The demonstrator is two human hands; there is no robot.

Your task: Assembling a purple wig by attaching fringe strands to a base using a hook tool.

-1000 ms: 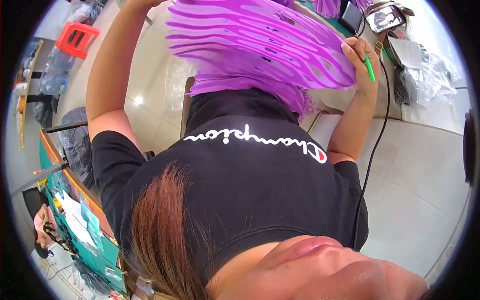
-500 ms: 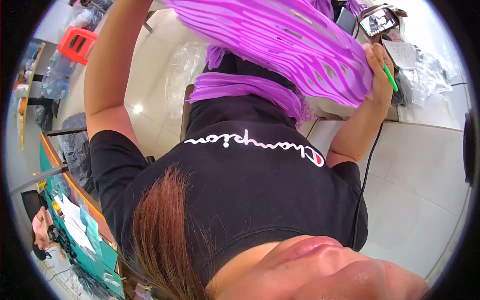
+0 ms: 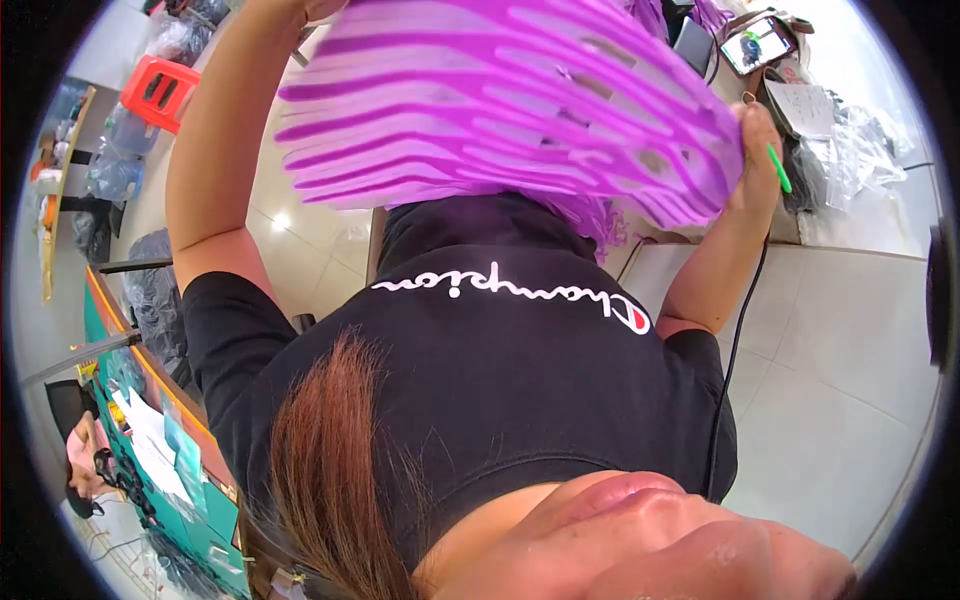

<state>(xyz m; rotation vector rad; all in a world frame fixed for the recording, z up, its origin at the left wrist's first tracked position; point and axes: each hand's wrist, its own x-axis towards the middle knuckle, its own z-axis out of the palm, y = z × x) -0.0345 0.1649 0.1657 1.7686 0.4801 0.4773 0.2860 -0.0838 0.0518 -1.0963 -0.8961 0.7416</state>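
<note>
A wide purple cloth (image 3: 480, 110) with wavy lilac stripes and slit-like holes spans the space between my hands, above my lap. My right hand (image 3: 757, 150) is closed on its right end, and a slim bright green tool (image 3: 780, 169) sticks out of the same grip; its kind is hidden by the fingers. At the top edge of the view, only part of my left hand (image 3: 325, 8) shows, its fingers curled against the upper left of the cloth. More purple cloth (image 3: 598, 222) lies below it on my lap.
At the far right, a phone (image 3: 758, 46) with a lit screen stands by a bag, paper and clear plastic bags (image 3: 850, 150). A red stool (image 3: 158, 92) stands at the far left. Another person (image 3: 88, 455) sits beyond a green table (image 3: 200, 520). A black cable (image 3: 737, 350) runs past my right arm.
The cloth's left part has swung down and toward me, now covering most of the cloth on my lap. My left hand has come partly into view; my right hand has shifted slightly.
</note>
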